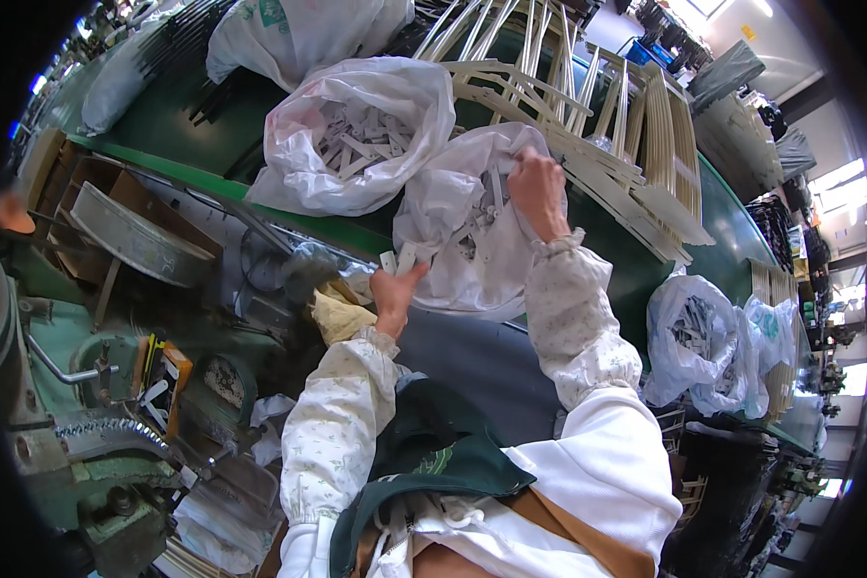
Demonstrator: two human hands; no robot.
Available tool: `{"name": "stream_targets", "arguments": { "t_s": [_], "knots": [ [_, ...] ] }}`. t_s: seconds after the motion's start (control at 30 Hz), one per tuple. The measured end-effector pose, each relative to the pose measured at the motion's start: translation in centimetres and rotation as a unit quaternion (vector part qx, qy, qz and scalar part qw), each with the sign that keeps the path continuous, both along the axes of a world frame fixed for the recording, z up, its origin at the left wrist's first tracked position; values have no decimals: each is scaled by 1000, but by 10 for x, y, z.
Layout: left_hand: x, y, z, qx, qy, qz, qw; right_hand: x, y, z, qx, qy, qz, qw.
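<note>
In front of me a white plastic bag [453, 284] stands open, with flat white metal strips [477, 226] inside it. My right hand [539, 193] is closed at the bag's far right rim, its fingers bunched on the plastic. A few light flat strips [401, 258] stick up from my left hand [395, 292], which is closed round them beside the bag's near left side. Just beyond, to the left, a second white plastic bag [294, 169] is open and filled with similar strips [366, 140].
A green table [202, 173] carries the bags. Cream metal frames [660, 144] are stacked at the far right, some lying close to my right hand. More bags of parts [689, 328] stand on the right. Green machinery [116, 491] fills the lower left.
</note>
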State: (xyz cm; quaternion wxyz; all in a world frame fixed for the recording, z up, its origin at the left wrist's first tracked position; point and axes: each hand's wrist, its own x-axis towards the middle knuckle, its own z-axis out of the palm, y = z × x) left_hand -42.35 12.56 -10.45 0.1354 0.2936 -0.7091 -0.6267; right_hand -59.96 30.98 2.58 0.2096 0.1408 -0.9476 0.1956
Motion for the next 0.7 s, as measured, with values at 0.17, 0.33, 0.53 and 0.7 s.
{"name": "stream_targets", "arguments": {
  "t_s": [0.17, 0.33, 0.53, 0.7],
  "knots": [
    [9, 1, 10, 11, 47, 7, 999, -21, -57, 51, -276, -186, 129, 934],
    [9, -2, 7, 33, 78, -36, 996, -65, -91, 29, -370, -327, 197, 847],
    [20, -31, -15, 294, 6, 70, 953, -29, -59, 35, -146, -32, 92, 984],
    [4, -42, 45, 385, 97, 62, 916, 6, 3, -65, 261, -236, 173, 920]
  ]
}}
